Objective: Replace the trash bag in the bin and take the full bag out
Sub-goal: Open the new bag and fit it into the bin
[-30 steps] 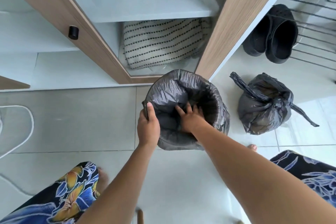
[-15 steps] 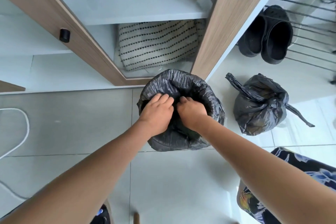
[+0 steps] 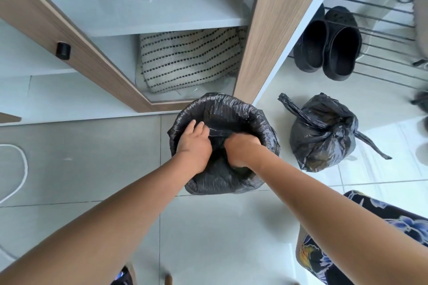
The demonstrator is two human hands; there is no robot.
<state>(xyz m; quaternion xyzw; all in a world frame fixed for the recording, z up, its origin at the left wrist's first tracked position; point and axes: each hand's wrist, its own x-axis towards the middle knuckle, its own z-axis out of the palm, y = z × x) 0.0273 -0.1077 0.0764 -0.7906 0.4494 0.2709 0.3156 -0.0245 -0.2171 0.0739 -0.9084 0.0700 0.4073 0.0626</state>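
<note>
A small round bin (image 3: pixel 222 180) stands on the tiled floor, wrapped in a fresh black trash bag (image 3: pixel 231 109) folded over its rim. Both my hands are inside its mouth. My left hand (image 3: pixel 194 143) lies flat on the bag's inner left side, fingers together and pointing away from me. My right hand (image 3: pixel 240 148) is bent down into the bin, its fingers hidden in the plastic. To the right, the full black bag (image 3: pixel 322 136) sits knotted on the floor, tie ends sticking out.
A wood-framed glass cabinet door (image 3: pixel 275 30) stands just behind the bin. Black clogs (image 3: pixel 328 44) sit on a wire rack at the back right. A white cord (image 3: pixel 16 169) loops on the floor at left. My floral-clad knee (image 3: pixel 361 238) is at lower right.
My left hand left the bin's outer rim and went inside the bag beside the right hand. Both hands have pushed deeper into the bin.
</note>
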